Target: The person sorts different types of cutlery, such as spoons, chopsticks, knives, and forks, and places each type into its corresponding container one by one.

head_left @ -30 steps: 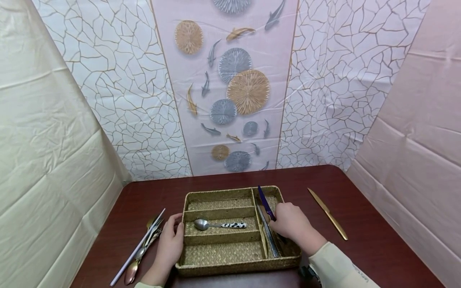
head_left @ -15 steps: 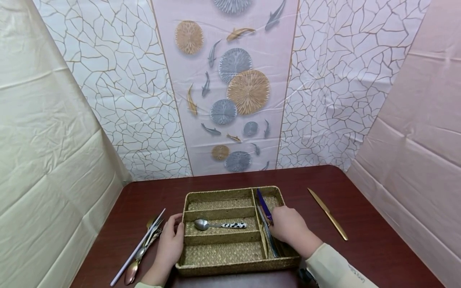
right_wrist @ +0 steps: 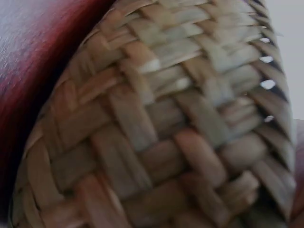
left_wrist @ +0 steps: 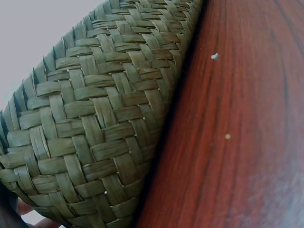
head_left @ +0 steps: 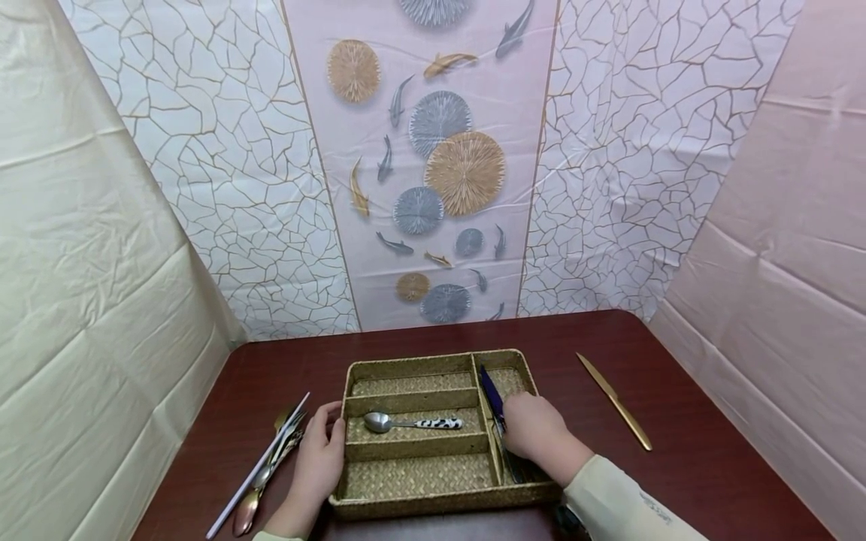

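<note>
A woven tray (head_left: 406,505) with several compartments sits at the front of the table. My left hand (head_left: 323,454) rests against its outer left wall, fingers relaxed along the side. My right hand (head_left: 537,432) reaches into the long right compartment and grips a dark blue-purple table knife (head_left: 492,391), its blade pointing to the back along the divider. The knife's handle is hidden by the hand. Beneath it lies a silver knife (head_left: 516,467), partly covered. A spoon (head_left: 379,422) with a black-and-white handle lies in the middle left compartment. Both wrist views show the tray's woven outside (left_wrist: 95,118), (right_wrist: 156,133).
Left of the tray lies a pile of cutlery (head_left: 274,458), with a pale chopstick-like stick (head_left: 260,462) across it. A gold knife (head_left: 614,400) lies on the dark red table (head_left: 582,334) to the right. Patterned cloth (head_left: 460,173) hangs behind.
My right hand has moved slightly down and left, bringing the blue-purple knife lower into the right compartment, over the silver knife. My left hand and the tray stay in place.
</note>
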Action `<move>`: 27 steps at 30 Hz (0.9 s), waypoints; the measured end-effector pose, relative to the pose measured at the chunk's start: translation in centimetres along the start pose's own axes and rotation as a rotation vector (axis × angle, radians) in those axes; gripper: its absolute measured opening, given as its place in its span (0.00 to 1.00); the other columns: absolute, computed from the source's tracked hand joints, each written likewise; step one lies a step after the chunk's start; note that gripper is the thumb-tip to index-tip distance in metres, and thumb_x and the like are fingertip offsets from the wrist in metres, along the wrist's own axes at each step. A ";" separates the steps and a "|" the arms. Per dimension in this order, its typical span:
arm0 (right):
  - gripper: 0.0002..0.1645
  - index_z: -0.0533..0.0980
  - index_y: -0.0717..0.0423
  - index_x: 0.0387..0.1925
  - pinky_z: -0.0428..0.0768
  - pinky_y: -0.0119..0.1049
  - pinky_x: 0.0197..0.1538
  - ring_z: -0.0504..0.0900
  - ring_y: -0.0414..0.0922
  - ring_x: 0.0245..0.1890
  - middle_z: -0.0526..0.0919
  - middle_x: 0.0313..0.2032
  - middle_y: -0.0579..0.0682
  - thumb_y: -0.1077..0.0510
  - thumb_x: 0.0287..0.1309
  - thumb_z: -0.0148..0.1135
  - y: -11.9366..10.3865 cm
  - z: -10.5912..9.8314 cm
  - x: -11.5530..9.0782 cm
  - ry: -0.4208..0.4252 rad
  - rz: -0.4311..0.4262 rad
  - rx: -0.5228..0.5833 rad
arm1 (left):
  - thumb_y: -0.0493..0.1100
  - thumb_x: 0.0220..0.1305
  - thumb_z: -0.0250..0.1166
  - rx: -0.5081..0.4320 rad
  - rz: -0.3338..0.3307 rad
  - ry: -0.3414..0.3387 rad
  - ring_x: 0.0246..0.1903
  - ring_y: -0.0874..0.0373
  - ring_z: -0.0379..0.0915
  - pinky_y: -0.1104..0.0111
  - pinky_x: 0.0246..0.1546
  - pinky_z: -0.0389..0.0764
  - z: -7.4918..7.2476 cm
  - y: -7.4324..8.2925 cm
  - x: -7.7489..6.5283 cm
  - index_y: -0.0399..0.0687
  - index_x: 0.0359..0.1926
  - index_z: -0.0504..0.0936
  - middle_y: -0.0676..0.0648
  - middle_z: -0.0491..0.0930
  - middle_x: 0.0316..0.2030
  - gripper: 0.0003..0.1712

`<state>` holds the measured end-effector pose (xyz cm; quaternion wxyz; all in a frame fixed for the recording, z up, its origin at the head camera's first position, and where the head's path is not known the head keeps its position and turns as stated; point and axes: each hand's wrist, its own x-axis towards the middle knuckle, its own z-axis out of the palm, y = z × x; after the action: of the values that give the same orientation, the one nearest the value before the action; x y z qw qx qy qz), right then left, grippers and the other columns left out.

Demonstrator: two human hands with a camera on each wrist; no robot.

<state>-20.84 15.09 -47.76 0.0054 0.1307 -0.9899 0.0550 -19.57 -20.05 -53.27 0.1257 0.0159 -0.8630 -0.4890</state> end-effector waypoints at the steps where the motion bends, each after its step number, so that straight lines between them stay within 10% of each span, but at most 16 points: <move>1: 0.17 0.68 0.49 0.09 0.71 0.44 0.20 0.66 0.44 0.14 0.75 0.18 0.49 0.62 0.44 0.64 0.0 0.1 0.1 -0.002 0.001 -0.001 | 0.40 0.74 0.51 -0.001 -0.003 -0.001 0.49 0.47 0.73 0.48 0.47 0.77 0.0 0.0 0.0 0.43 0.62 0.71 0.36 0.75 0.52 0.18; 27: 0.15 0.72 0.50 0.12 0.72 0.43 0.17 0.70 0.45 0.14 0.77 0.18 0.52 0.67 0.48 0.62 -0.2 0.2 0.3 -0.062 -0.008 -0.052 | 0.41 0.75 0.50 -0.003 -0.032 -0.023 0.49 0.48 0.72 0.49 0.46 0.77 0.0 0.1 0.0 0.45 0.62 0.70 0.37 0.73 0.54 0.18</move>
<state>-21.08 14.81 -47.90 -0.0215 0.1360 -0.9901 0.0253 -19.57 -20.04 -53.19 0.1081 0.0238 -0.8634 -0.4923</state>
